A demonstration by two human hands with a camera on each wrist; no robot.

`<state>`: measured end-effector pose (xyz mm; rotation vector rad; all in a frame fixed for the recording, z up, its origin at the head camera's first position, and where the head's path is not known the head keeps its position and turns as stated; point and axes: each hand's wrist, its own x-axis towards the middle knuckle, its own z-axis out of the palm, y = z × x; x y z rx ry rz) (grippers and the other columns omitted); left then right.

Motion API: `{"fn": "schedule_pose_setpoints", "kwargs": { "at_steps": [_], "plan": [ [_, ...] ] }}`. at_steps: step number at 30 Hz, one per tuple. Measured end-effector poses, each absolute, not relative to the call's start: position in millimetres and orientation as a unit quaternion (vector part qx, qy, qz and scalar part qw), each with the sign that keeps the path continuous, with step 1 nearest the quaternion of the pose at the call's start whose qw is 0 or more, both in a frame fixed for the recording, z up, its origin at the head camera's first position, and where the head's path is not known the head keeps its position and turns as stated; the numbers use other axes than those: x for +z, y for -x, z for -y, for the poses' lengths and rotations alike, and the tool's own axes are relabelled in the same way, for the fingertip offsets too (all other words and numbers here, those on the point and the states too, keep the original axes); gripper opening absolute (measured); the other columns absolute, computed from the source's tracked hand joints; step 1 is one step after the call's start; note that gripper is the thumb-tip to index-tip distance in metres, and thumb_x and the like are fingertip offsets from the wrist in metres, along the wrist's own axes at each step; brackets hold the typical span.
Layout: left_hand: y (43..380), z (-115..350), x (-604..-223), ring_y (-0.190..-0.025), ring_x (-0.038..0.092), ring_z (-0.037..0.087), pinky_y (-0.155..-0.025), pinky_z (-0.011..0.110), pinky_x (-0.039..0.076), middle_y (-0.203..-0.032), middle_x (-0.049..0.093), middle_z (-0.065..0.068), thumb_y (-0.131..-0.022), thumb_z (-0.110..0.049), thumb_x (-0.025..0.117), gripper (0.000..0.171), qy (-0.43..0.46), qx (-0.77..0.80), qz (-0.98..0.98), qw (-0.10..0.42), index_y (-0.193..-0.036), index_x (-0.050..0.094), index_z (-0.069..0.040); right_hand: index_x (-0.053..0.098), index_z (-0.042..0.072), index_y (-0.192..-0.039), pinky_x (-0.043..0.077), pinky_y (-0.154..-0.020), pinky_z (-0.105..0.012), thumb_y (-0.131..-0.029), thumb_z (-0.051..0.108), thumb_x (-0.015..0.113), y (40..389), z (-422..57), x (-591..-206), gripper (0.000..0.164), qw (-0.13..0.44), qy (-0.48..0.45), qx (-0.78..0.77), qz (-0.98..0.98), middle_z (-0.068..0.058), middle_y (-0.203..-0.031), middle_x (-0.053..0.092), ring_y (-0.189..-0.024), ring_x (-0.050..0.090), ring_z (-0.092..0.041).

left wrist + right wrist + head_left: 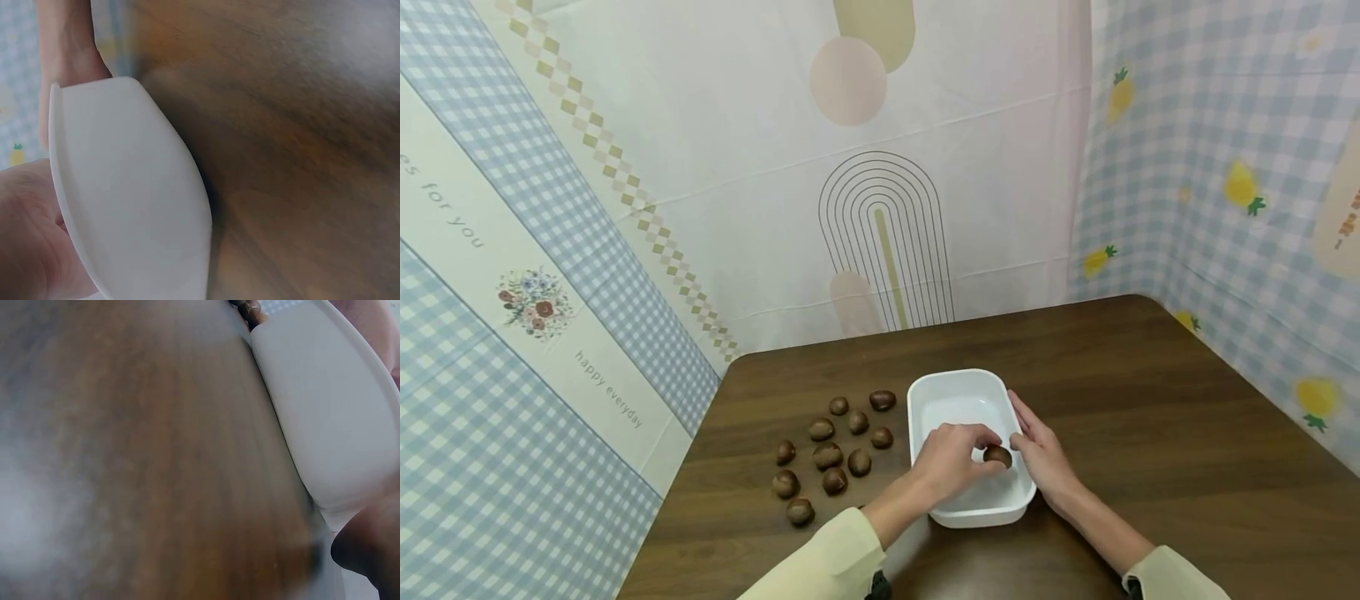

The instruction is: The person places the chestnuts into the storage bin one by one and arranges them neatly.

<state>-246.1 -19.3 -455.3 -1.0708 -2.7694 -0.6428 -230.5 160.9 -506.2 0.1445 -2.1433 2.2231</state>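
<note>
My left hand (953,458) reaches over a white rectangular dish (951,385) and pinches a brown chestnut (997,456) between thumb and fingers, inside the rim near the right wall. The right hand (1047,460) grips the dish's right side, thumb at the rim and fingers along the outer wall. In the left wrist view, the dish's outer wall (125,187) hides the chestnut, and part of the left hand (37,231) shows beside the rim. The right wrist view shows the dish's wall (331,406) with part of the right hand (372,544) below.
Several loose chestnuts (827,455) lie scattered on the brown wooden table (1090,375), left of the dish. Patterned cloth (1015,192) hangs behind the table and along both sides.
</note>
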Motion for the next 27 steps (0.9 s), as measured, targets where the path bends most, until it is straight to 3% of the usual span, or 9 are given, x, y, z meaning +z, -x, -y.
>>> {"fn": "schedule_pose_setpoints", "kwargs": {
  "at_steps": [11, 27],
  "plan": [
    [241.7, 11.2, -461.3, -0.081, 0.064, -0.007, -0.074, 0.014, 0.047, -0.09, 0.078, -0.016, -0.086, -0.03, 0.089, 0.023, 0.365, -0.176, 0.914, -0.011, -0.107, 0.084, -0.022, 0.02, 0.009, -0.17, 0.031, -0.1, -0.004, -0.093, -0.012, 0.042, 236.0, -159.6, -506.1, 0.082, 0.018, -0.022, 0.702, 0.712, -0.008, -0.174, 0.02, -0.158, 0.021, -0.025],
    [244.5, 10.7, -461.4, -0.086, 0.065, -0.013, -0.081, 0.012, 0.047, -0.094, 0.079, -0.018, -0.091, -0.034, 0.087, 0.019, 0.38, -0.172, 0.907, -0.057, -0.106, 0.085, -0.022, 0.019, 0.007, -0.17, 0.032, -0.099, -0.002, -0.094, -0.012, 0.042, 238.3, -159.5, -505.5, 0.082, 0.022, -0.027, 0.696, 0.717, -0.011, -0.174, 0.02, -0.157, 0.021, -0.027]
  ]
}}
